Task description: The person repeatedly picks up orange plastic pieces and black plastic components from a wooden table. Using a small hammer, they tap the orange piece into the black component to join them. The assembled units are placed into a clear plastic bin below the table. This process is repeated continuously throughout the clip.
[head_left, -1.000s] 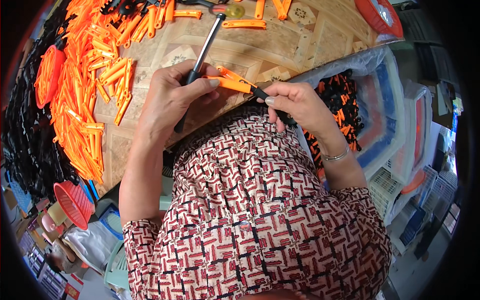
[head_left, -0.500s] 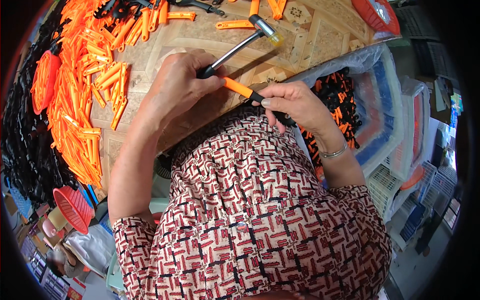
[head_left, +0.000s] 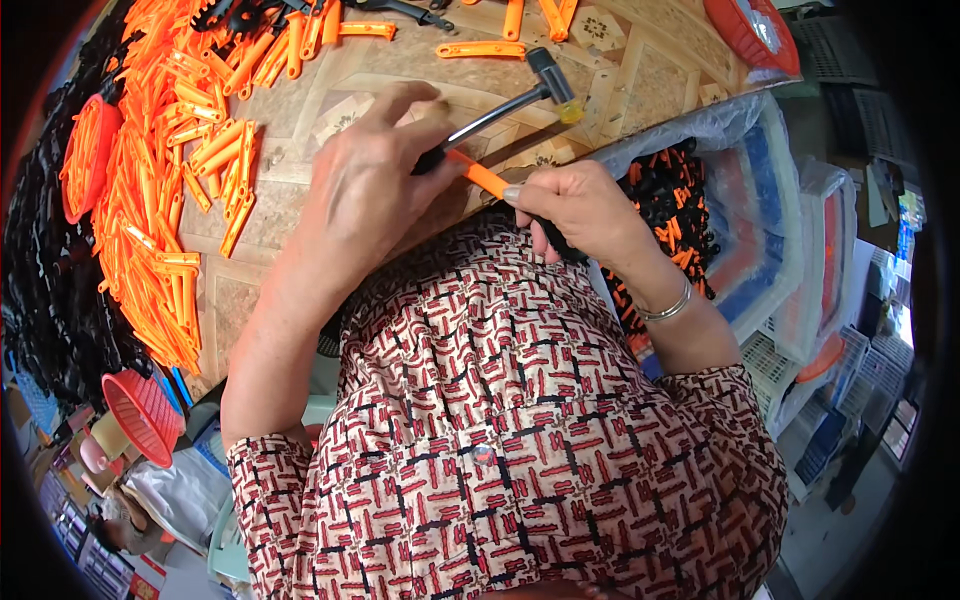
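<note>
My left hand is over the table's near edge, curled round the dark grip of a small mallet with its index finger lifted. The mallet's metal shaft points up and right, ending in a black and yellow head. An orange plastic handle runs between my two hands; its left end lies by my left thumb, and whether those fingers press on it is hard to see. My right hand closes on the handle's other end, where a black part shows, mostly hidden by the fingers.
A heap of orange handles and dark parts covers the table's left side, with a red basket among them. Several loose orange handles lie at the back. Right of my lap, a plastic-lined crate holds black-and-orange pieces.
My left hand's index finger has lifted away from the grip, and the mallet has shifted slightly right. My right hand has slid up the orange handle, covering more of its black end.
</note>
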Tool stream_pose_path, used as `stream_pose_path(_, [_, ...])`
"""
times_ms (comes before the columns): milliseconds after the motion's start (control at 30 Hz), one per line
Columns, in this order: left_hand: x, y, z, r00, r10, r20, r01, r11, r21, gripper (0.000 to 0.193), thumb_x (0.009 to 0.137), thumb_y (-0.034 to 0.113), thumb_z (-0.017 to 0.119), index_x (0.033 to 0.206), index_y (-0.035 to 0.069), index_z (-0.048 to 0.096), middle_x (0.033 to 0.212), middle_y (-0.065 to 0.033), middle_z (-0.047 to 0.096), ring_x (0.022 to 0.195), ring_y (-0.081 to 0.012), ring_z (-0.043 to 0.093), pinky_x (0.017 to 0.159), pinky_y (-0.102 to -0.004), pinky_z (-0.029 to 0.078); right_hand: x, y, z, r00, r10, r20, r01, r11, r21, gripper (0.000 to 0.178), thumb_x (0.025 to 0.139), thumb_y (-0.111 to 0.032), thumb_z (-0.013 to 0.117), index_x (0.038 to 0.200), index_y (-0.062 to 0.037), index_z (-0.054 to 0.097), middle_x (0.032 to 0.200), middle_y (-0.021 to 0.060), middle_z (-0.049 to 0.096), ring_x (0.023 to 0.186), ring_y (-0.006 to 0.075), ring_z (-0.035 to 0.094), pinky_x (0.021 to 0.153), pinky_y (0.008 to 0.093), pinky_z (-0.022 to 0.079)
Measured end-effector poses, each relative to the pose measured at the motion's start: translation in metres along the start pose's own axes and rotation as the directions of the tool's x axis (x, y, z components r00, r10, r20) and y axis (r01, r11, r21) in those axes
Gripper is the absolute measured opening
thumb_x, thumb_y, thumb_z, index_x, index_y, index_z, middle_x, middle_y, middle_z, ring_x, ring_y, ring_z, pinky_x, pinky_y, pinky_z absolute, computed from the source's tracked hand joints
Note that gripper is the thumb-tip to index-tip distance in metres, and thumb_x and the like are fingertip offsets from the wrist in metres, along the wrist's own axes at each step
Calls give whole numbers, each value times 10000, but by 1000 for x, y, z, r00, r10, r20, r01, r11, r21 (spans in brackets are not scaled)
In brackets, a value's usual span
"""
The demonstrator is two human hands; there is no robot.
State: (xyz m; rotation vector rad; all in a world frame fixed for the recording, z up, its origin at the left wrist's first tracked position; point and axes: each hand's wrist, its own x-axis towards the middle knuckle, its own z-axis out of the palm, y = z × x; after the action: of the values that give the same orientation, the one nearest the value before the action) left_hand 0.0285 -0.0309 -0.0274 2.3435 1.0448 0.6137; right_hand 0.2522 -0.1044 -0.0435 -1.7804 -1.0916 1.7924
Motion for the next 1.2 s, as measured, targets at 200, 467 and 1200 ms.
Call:
stream_pose_path(200, [-45,11,-33,917,-398,2,389,896,-212,361,858,181,784,1181,39,707,908,-98,685,729,-216,678,677,-311,529,-5,23,6,999,-3,-49,8,995,99,373,982,-266,653,752,26,679,566,60,632,440,106,592,432,241,476])
stream_pose_path(467, [-88,10,-8,968,-244,53,236,964,125,436,909,-30,674,1337,36,628,879,-110,665,746,-216,634,703,-342,528,9,24,11,997,-81,-11,81,984,156,274,1017,-216,615,895,21,680,617,55,644,483,117,596,457,239,478])
stream_pose_path(1200, [-125,-45,-27,695,-669,-264,458,694,-555,362,971,81,669,1328,22,650,810,6,643,698,-55,566,631,-221,461,-42,36,-141,989,-127,76,146,919,-365,195,977,-159,665,922,21,712,706,30,677,648,96,640,600,256,504])
